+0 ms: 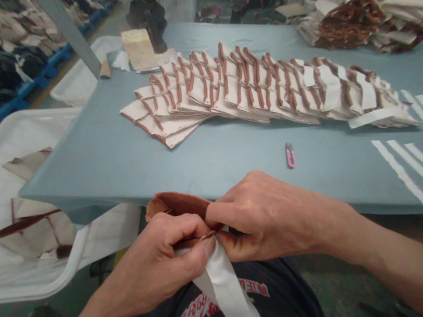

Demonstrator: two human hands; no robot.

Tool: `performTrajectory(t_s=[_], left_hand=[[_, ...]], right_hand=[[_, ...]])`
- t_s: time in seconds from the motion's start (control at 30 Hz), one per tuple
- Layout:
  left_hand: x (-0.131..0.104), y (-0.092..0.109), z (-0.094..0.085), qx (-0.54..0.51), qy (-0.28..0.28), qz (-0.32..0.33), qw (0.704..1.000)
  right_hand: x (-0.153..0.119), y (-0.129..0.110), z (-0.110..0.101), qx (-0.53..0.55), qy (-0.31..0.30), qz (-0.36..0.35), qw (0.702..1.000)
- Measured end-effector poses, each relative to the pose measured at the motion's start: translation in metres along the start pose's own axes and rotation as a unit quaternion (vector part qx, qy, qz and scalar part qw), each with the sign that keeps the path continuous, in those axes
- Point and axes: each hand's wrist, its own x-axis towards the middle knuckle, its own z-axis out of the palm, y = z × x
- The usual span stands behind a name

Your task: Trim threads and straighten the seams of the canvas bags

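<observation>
Just off the table's front edge, my left hand point(181, 249) and my right hand point(259, 220) meet, both closed in a pinch. Between their fingertips is the edge of a brown fabric piece point(186, 200), which bulges up behind my knuckles. A white fabric strip point(225, 287) hangs from my left thumb down over my lap. My right fingertips press against the same brown edge, where a thin brown cord or trim shows. The exact grip is partly hidden by the fingers. Pink thread snips point(290, 157) lie on the table beyond my right hand.
A fanned row of cream fabric pieces with brown trim point(233, 87) spans the blue-grey table point(89, 160). Loose white strips point(410, 172) lie at right. Bundled fabric point(353, 18) is piled at back right. A white bin point(50, 275) holding similar pieces stands at left.
</observation>
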Motion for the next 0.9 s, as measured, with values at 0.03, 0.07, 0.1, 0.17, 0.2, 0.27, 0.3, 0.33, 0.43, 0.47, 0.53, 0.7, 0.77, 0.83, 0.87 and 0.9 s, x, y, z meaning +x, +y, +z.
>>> performTrajectory(t_s=[0.03,0.07,0.1,0.17,0.2,0.27,0.3,0.33,0.43,0.47,0.53,0.7,0.77,0.83,0.87,0.9], left_hand=[[0.001,0.000,0.001,0.003,0.003,0.001,1.000],[0.002,0.000,0.002,-0.001,0.003,-0.001,1.000],[0.003,-0.001,0.003,-0.011,-0.002,-0.005,1.000],[0.004,-0.003,0.003,-0.044,-0.022,-0.016,0.999],[0.005,-0.005,0.003,-0.058,-0.030,-0.020,0.998],[0.007,-0.008,0.002,-0.071,-0.033,-0.025,0.997],[0.007,-0.009,0.001,-0.074,-0.033,-0.026,0.996],[0.007,-0.010,0.001,-0.077,-0.035,-0.028,0.996],[0.007,-0.010,-0.002,-0.091,-0.052,-0.037,0.994],[0.007,-0.010,-0.003,-0.097,-0.060,-0.041,0.993],[0.006,-0.011,-0.005,-0.106,-0.070,-0.048,0.991],[0.008,-0.009,-0.005,-0.096,-0.067,-0.043,0.992],[0.009,-0.007,-0.004,-0.078,-0.057,-0.038,0.995],[0.010,-0.005,-0.002,-0.059,-0.048,-0.032,0.997],[0.010,-0.005,-0.001,-0.053,-0.044,-0.029,0.997],[0.011,-0.005,0.001,-0.049,-0.042,-0.029,0.997]], right_hand=[[0.000,0.001,0.001,-0.010,-0.011,-0.003,1.000],[-0.001,0.002,0.002,-0.009,-0.021,-0.005,1.000],[-0.001,0.003,0.004,-0.001,-0.028,-0.004,1.000],[-0.003,0.005,0.008,0.023,-0.040,0.005,0.999],[-0.004,0.006,0.010,0.031,-0.043,0.012,0.999],[-0.005,0.005,0.013,0.029,-0.045,0.021,0.998],[-0.006,0.004,0.015,0.023,-0.043,0.024,0.999],[-0.007,0.004,0.015,0.020,-0.039,0.024,0.999],[-0.009,0.006,0.016,0.084,-0.013,0.008,0.996],[-0.010,0.008,0.016,0.124,0.000,0.002,0.992],[-0.011,0.012,0.015,0.193,0.014,-0.001,0.981],[-0.009,0.016,0.014,0.206,0.016,0.014,0.978],[-0.007,0.013,0.015,0.161,0.021,0.012,0.987],[-0.006,0.011,0.017,0.096,0.025,0.009,0.995],[-0.007,0.010,0.018,0.066,0.024,0.007,0.998],[-0.007,0.009,0.019,0.043,0.021,0.005,0.999]])
